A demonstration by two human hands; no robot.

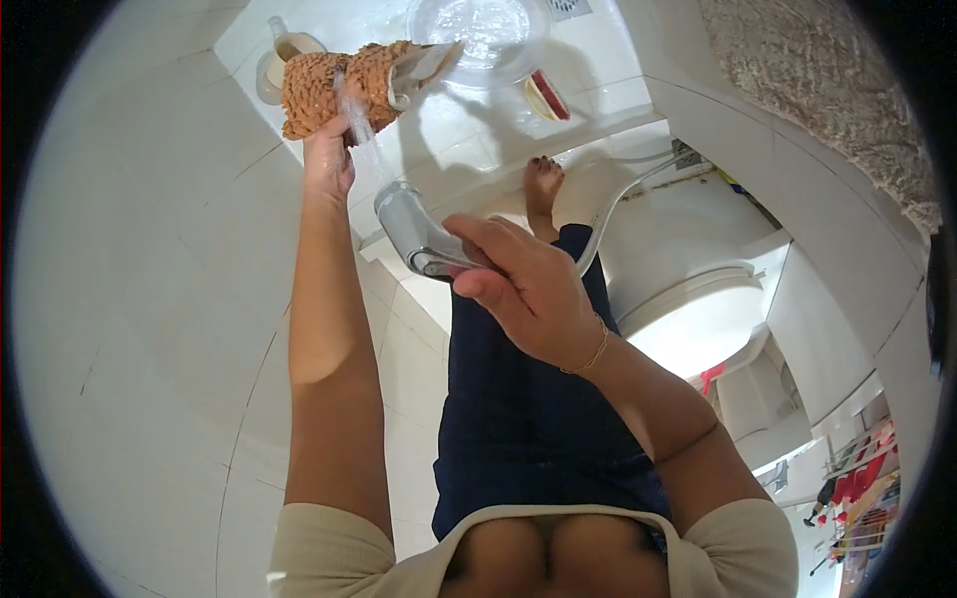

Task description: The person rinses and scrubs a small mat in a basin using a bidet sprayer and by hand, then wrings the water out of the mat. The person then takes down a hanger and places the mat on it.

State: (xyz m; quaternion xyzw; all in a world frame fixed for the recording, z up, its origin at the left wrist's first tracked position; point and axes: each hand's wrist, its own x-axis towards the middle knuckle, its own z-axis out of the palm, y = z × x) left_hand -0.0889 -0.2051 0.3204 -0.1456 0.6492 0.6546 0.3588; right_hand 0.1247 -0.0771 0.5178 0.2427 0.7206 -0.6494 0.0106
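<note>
"Fingers first: how do they stand?"

"The left hand (pixel 331 171) closes on the near edge of a brown piece (pixel 374 85); most of its fingers are hidden behind, so I can't tell how hard they pinch. The right hand (pixel 533 284) is curled around the sprayer (pixel 404 224), thumb and forefinger set toward its neck."

"And which way does the piece lie?"

"Just beyond the left fingers, touching them, long axis crosswise, pale-lined opening to the right. From the right hand it's ahead and leftward, apart, with the sprayer's mouth facing it and water striking its middle. The left is nearer."

"Materials?"

"Nubbly, fleecy brown fabric; perhaps a slipper or bag, though the spray and bunching leave that unsure. The sprayer is smooth, shiny metal, bent at the neck. Farther out: a clear round basin (pixel 528 55), a pale cup (pixel 299 45), a red-and-cream oval (pixel 546 97) on white tiles (pixel 459 149)."
</note>
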